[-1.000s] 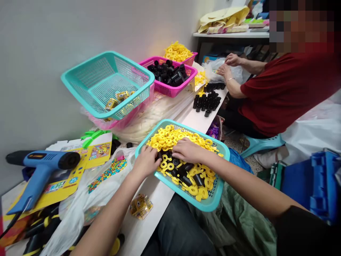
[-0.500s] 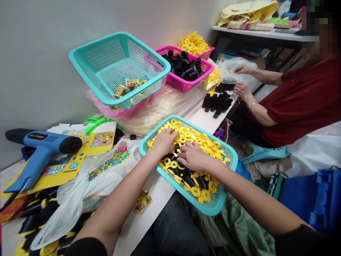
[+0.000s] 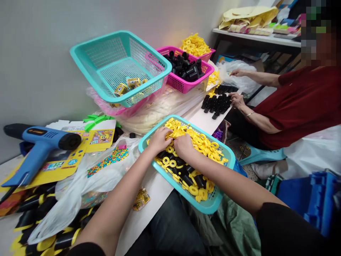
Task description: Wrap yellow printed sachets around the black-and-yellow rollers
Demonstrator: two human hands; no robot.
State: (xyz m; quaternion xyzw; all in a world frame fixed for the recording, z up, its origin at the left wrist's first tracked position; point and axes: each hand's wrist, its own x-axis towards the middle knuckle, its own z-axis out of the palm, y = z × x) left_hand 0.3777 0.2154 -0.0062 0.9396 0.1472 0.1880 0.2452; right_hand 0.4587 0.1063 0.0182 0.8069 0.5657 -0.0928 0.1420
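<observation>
Partly buried, the fingertips of our left hand (image 3: 160,139) and right hand (image 3: 184,146) vanish among yellow pieces (image 3: 211,149) in the turquoise basket (image 3: 209,209); both grips are curled, but we cannot tell how far they close or whether they hold anything. Black cylinders (image 3: 187,180) lie half covered toward the basket's near side. That side juts past the bench (image 3: 157,199) over our lap (image 3: 173,222). Left of it runs a bare strip, narrowed by a small packet (image 3: 141,199).
</observation>
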